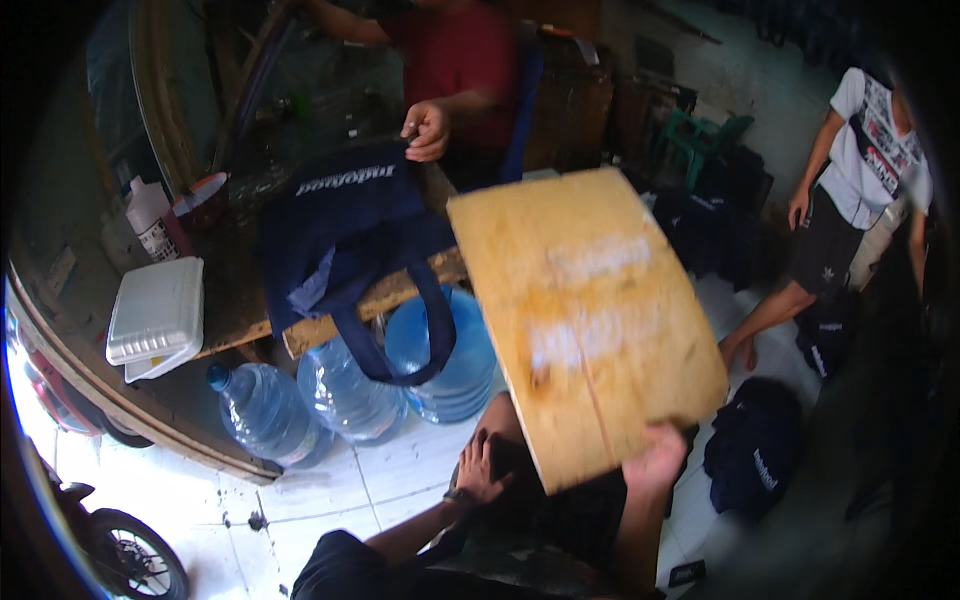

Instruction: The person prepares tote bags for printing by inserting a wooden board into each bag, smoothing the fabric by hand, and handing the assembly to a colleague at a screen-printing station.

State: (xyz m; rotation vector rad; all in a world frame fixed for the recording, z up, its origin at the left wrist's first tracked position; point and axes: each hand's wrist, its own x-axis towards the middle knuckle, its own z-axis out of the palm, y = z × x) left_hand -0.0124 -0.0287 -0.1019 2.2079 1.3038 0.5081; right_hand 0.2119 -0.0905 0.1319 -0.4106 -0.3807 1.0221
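Right hand (655,458): I see it at the near edge of a wooden board (610,300), forearm rising from the lower edge of the view. The thumb lies on the upper face and pinches the edge; I cannot see the fingers beneath. The board is held tilted above the lap, its far left corner overlapping the table's end in my view; I cannot tell whether the two touch. Two pale, worn patches mark its face.

Left hand (480,470): I find it palm down on the knee, fingers spread and holding nothing, with a dark band (460,496) at the wrist.

Containers: on the tiled floor (330,505), beside the wooden table (300,338), I count three large clear-blue water jugs (275,415); the leftmost is capped, and I cannot judge how full they are. On the table's left end sits a white foam box (158,308), lid down, contents hidden. Beyond it stand a bottle (160,220) with pinkish contents and a reddish bowl (205,208) whose contents I cannot make out. A navy cloth bag (350,210) lies across the table, one handle loop hanging over the edge before the jugs. A co-worker's hand (428,130) is just above its far end.
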